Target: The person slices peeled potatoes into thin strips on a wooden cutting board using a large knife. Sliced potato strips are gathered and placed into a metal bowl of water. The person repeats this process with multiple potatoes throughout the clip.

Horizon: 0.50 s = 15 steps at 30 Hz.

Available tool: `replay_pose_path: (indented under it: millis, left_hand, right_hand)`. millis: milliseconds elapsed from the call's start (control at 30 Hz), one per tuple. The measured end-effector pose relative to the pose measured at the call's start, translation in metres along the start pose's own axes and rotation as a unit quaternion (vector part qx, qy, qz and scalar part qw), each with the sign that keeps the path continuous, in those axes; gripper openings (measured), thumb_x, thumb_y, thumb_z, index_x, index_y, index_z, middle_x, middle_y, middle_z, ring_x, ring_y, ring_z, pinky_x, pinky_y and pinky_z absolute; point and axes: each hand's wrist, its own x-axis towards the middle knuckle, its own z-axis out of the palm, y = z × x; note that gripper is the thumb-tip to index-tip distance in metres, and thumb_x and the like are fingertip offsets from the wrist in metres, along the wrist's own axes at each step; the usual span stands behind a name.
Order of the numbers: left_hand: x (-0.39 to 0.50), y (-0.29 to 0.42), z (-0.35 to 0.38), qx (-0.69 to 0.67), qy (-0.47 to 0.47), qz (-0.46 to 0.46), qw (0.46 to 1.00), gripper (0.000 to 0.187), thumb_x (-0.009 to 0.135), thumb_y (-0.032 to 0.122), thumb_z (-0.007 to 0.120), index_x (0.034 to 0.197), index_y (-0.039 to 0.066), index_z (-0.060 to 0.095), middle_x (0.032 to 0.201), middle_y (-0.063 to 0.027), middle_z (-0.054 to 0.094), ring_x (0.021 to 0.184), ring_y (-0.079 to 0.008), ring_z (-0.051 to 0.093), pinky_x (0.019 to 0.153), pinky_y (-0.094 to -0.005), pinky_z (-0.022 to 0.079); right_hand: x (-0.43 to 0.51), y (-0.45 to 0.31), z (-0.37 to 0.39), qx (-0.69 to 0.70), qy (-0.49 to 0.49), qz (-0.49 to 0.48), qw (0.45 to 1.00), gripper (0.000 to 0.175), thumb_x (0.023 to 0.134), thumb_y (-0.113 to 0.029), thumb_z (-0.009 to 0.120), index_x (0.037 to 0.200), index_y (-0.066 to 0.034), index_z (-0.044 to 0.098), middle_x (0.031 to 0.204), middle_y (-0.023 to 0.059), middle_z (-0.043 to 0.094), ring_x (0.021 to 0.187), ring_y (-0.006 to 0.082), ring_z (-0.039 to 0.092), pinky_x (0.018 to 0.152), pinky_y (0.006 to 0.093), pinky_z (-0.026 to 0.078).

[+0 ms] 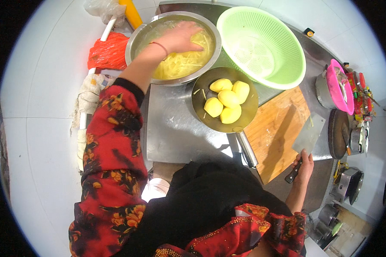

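My left hand (181,37) reaches into a stainless steel basin (216,48) of water, its fingers spread above shredded potato (180,66). Whether the fingertips touch the shreds is hard to see. My right hand (305,165) grips the dark riveted handle of a cleaver (309,133) at the right edge of a wooden cutting board (276,128). A few pale shreds cling to the blade. Between my arms, several peeled potatoes (229,98) lie in a frying pan (201,110), whose metal handle points towards me.
A light green plastic colander (286,54) stands beside the basin on the steel counter (173,128). A pink basket (333,86) rests on a metal pot at the right, near a round dark board (336,131). A red plastic bag (107,51) hangs from a white rail at the left.
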Motion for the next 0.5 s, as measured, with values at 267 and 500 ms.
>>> replay_pose_path:
  millis: [267,500]
  left_hand:
    - [0.016,0.014,0.047,-0.125,-0.207,-0.076,0.967,0.068,0.090,0.044,0.057,0.149,0.017,0.037,0.154,-0.0259,0.028,0.139,-0.0388,0.034,0.111,-0.0475,0.033]
    - [0.009,0.022,0.049,-0.069,-0.363,-0.159,0.915,0.055,0.090,0.032,0.059,0.140,0.011,0.050,0.134,-0.0155,0.056,0.120,-0.0299,0.054,0.104,-0.0412,0.040]
  right_hand:
    - [-0.007,0.004,-0.004,-0.012,0.014,0.008,1.000,0.019,0.096,-0.025,0.059,0.097,-0.0063,0.055,0.068,0.0003,0.052,0.051,0.0092,0.049,0.047,0.0254,0.042]
    - [-0.010,0.008,0.002,0.006,0.024,0.005,1.000,0.019,0.096,-0.025,0.059,0.099,-0.0062,0.055,0.068,-0.0001,0.051,0.052,0.0095,0.049,0.047,0.0255,0.042]
